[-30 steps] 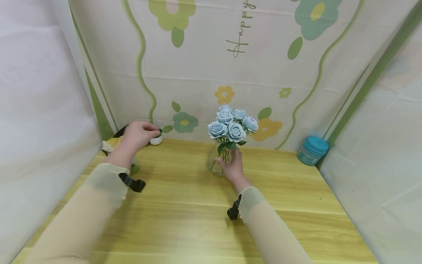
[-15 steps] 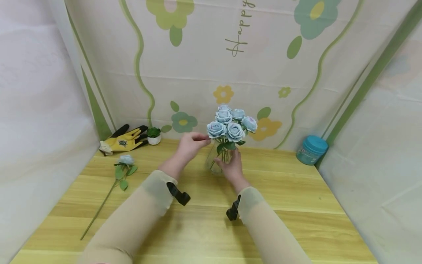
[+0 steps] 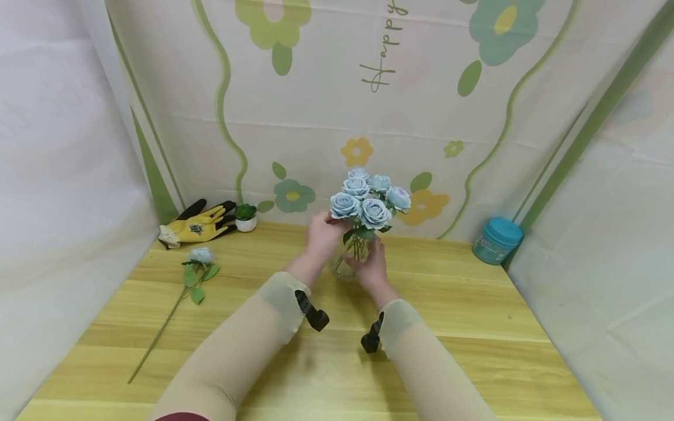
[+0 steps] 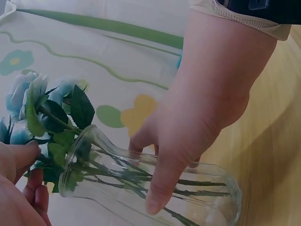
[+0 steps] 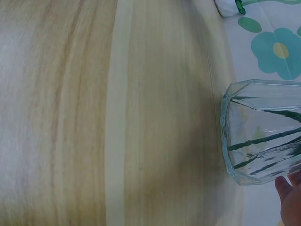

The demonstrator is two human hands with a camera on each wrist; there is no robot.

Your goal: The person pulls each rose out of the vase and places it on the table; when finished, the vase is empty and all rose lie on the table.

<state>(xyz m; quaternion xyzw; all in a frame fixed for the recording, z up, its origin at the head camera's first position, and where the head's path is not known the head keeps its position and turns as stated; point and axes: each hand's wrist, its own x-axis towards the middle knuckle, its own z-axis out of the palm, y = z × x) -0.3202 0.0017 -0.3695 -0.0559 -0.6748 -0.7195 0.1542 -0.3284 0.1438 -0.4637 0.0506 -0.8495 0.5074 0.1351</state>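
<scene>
Several pale blue roses (image 3: 375, 213) with green leaves stand in a clear glass vase (image 3: 343, 271) at the back middle of the table. My right hand (image 3: 371, 270) grips the vase, thumb on the near side; its stems show through the glass in both wrist views. At the flowers' left my left hand (image 3: 321, 237) has its fingers among the leaves just above the rim. In the left wrist view its curled fingers and thumb pinch at a rose (image 4: 19, 134) near its leaves; the exact hold is partly hidden. A single rose (image 3: 200, 255) lies on the table at left.
A yellow and black work glove (image 3: 196, 225) lies in the back left corner, beside a small potted succulent (image 3: 246, 217). A blue lidded jar (image 3: 497, 240) stands at the back right. Printed cloth (image 3: 316, 117) hangs closely behind the wooden table (image 3: 447, 368).
My left hand has moved right, from beside the succulent and glove to the bouquet, uncovering the glove and the lying rose. My right hand has stayed on the vase.
</scene>
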